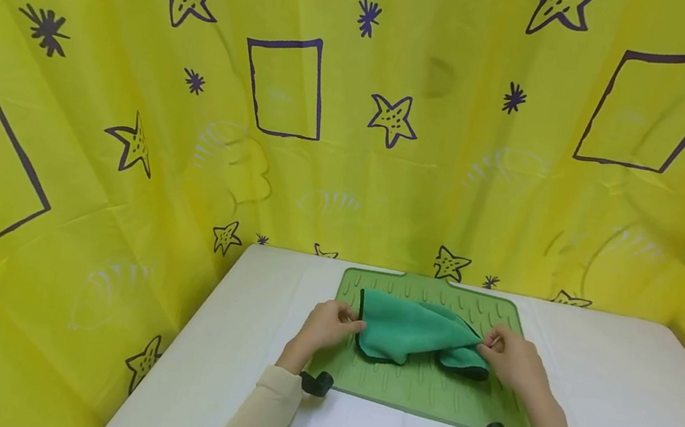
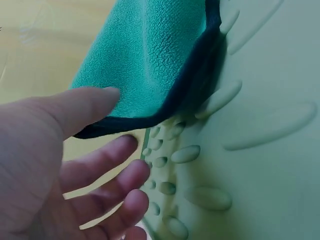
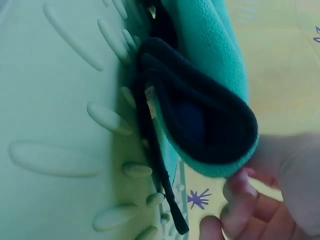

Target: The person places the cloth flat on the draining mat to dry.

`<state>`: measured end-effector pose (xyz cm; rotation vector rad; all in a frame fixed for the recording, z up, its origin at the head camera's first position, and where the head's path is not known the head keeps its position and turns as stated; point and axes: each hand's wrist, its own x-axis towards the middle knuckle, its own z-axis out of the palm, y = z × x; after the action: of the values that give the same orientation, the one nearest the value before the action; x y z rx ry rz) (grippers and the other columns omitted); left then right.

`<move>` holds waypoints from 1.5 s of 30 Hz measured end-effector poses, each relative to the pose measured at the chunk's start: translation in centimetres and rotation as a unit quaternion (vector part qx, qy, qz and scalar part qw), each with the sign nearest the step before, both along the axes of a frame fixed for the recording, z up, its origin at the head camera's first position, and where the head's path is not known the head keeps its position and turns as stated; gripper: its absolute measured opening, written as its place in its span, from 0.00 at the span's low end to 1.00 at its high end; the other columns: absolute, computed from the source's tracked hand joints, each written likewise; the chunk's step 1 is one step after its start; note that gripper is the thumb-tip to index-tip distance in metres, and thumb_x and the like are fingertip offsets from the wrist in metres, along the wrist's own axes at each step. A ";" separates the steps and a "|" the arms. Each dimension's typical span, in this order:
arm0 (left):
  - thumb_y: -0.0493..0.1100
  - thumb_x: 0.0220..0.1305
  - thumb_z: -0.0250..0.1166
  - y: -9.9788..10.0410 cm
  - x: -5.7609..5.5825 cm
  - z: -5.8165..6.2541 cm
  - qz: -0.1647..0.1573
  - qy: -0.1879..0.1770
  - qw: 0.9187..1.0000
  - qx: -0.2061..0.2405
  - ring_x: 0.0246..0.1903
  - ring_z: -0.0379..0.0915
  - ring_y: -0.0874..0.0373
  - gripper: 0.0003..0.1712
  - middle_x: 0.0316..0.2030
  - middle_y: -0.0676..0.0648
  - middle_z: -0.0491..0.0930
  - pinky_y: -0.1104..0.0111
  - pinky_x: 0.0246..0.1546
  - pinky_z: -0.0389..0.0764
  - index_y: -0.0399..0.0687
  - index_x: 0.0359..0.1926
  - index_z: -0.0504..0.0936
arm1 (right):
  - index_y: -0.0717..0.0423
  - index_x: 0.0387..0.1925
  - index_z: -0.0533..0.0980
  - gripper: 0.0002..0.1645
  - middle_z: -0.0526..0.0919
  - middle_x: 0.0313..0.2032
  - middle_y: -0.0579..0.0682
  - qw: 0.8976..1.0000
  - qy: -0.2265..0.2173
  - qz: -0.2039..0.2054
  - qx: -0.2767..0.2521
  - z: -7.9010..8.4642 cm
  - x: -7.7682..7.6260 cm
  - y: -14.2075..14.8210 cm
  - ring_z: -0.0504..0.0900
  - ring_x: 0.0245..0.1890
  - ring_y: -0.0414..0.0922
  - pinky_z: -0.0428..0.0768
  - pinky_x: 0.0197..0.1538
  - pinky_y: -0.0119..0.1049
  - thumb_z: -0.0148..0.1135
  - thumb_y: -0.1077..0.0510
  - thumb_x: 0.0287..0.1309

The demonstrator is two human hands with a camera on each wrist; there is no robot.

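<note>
A green cloth (image 1: 408, 327) with black edging is held between both hands over a light green ribbed mat (image 1: 415, 394). My left hand (image 1: 325, 327) pinches its left edge; in the left wrist view the thumb (image 2: 95, 105) lies on the fleecy face, while the other fingers sit spread below the black trim. My right hand (image 1: 514, 361) pinches the cloth at a gathered point on the right. From there a fold hangs toward the mat. In the right wrist view, the cloth's rolled edge (image 3: 200, 90) forms a loop that partly covers the right fingertips.
The mat lies on a white table (image 1: 597, 377). A yellow curtain (image 1: 425, 196) printed with stars and frames hangs behind the table and along its left side. Black straps with small mounts (image 1: 317, 384) sit at both wrists.
</note>
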<state>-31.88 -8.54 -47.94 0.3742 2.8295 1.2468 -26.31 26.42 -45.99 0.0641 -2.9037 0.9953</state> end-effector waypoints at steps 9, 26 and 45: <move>0.45 0.65 0.71 0.3 0.2 -0.3 -0.034 -0.012 0.999 -0.038 0.23 0.64 0.62 0.16 0.20 0.55 0.71 0.71 0.23 0.65 0.48 0.22 0.79 | 0.63 0.53 0.77 0.30 0.84 0.47 0.61 0.994 -0.006 0.109 -0.002 -0.3 0.1 0.1 0.82 0.46 0.55 0.80 0.41 0.44 0.72 0.46 0.61; 0.45 0.67 0.68 -2.0 -0.8 0.3 0.011 0.011 1.000 0.021 0.33 0.73 0.58 0.10 0.34 0.47 0.84 0.67 0.32 0.73 0.43 0.34 0.86 | 0.54 0.42 0.83 0.09 0.80 0.40 0.52 0.991 0.103 0.090 -0.001 1.1 0.6 1.8 0.71 0.36 0.44 0.72 0.36 0.37 0.67 0.67 0.61; 0.46 0.66 0.69 -3.2 -0.8 0.4 -0.032 -0.051 0.998 -0.021 0.28 0.67 0.58 0.13 0.25 0.53 0.75 0.67 0.28 0.69 0.44 0.27 0.84 | 0.60 0.49 0.81 0.13 0.76 0.33 0.46 0.976 -0.002 0.211 -0.057 0.7 0.9 4.9 0.69 0.31 0.34 0.72 0.34 0.31 0.60 0.69 0.65</move>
<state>-32.64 -11.76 -47.51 0.3854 2.7305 1.1588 -25.43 31.29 -45.32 0.6980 -2.8901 1.2131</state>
